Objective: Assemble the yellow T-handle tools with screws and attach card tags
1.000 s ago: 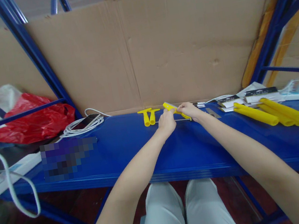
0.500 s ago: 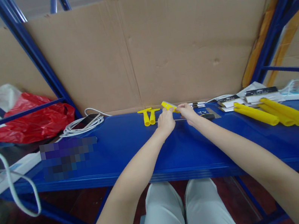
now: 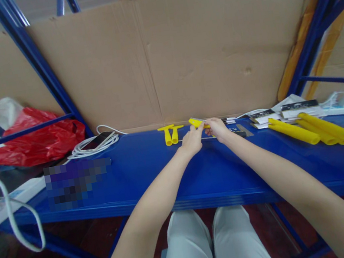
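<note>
Both hands meet over the back middle of the blue table. My left hand (image 3: 193,140) is closed on a yellow T-shaped plastic piece (image 3: 196,122), whose wide head juts out above the fingers. My right hand (image 3: 217,129) pinches the other end of that piece, and its fingers partly hide it. Two similar yellow T-shaped pieces (image 3: 170,134) lie side by side just left of my left hand. A thin tool with a black handle (image 3: 239,134) lies beneath the hands, its middle covered by them.
Yellow tubes (image 3: 294,130) and black-and-white packs (image 3: 299,108) lie on the right of the table (image 3: 155,184). A coiled white cable (image 3: 95,145), a phone and a red plastic bag (image 3: 39,135) are on the left. Cardboard (image 3: 186,56) stands behind.
The yellow piece in my hands has shifted slightly to the right and its head has turned a little. My right hand's fingers have changed their grip slightly.
</note>
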`<state>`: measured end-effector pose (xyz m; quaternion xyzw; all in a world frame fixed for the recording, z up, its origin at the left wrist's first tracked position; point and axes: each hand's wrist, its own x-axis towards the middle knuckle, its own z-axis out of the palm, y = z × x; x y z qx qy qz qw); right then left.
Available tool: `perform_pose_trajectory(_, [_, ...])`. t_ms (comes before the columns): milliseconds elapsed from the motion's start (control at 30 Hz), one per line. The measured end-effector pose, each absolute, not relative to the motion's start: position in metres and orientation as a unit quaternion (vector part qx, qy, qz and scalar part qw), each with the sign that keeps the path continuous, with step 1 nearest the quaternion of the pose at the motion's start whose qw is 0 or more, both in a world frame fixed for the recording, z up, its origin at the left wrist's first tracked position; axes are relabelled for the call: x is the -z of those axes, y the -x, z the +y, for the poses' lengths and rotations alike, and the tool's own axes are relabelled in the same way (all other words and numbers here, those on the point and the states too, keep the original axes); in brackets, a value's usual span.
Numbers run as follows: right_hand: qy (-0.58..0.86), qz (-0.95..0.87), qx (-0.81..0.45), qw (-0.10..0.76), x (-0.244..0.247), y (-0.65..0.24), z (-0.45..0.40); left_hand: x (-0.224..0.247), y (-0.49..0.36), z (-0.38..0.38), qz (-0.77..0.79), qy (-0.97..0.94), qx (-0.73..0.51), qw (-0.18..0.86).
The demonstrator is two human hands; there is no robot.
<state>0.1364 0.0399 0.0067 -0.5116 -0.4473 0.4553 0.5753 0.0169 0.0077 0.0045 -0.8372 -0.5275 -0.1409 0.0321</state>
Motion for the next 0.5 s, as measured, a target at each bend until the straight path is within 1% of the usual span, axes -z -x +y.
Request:
perform_pose_trajectory(300, [0.533, -0.430, -0.441, 0.580, -0.0068, -0.1382, 0.0387, -0.0017, -0.0157, 0.0106, -0.503, 0.847, 0.170, 0.023])
perform_pose_trajectory(500, [0.526, -0.444, -0.448, 0.571, -0.0073, -0.1398, 0.0389, -0.0021, -0.0168, 0.0093, -0.519, 0.832, 0.197, 0.004])
